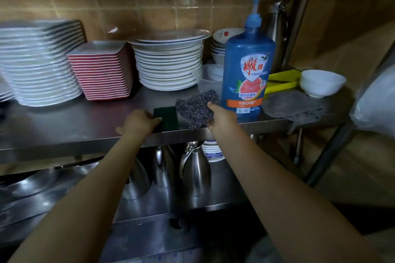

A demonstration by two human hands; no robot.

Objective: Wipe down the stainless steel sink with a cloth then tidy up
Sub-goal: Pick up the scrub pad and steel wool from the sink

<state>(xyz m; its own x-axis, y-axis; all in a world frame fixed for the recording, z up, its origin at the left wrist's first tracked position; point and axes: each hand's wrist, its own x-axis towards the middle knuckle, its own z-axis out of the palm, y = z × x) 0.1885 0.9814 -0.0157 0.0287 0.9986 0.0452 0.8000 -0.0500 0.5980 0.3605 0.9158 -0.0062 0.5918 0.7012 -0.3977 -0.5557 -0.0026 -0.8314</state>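
Note:
My left hand (137,122) grips the left end of a dark green scouring pad (167,118) that lies at the front edge of the steel shelf (64,126). My right hand (222,117) pinches a glittery dark metallic scrubbing cloth (195,107) by its right edge and holds it just above the shelf, right of the pad. A grey cloth (295,105) lies crumpled on the shelf further right. The sink is not in view.
A blue pump bottle of dish soap (248,70) stands just behind my right hand. Stacks of white plates (42,66), red square dishes (104,72) and round plates (168,64) fill the back. A white bowl (321,82), yellow object (282,80) and steel jugs (196,171) below.

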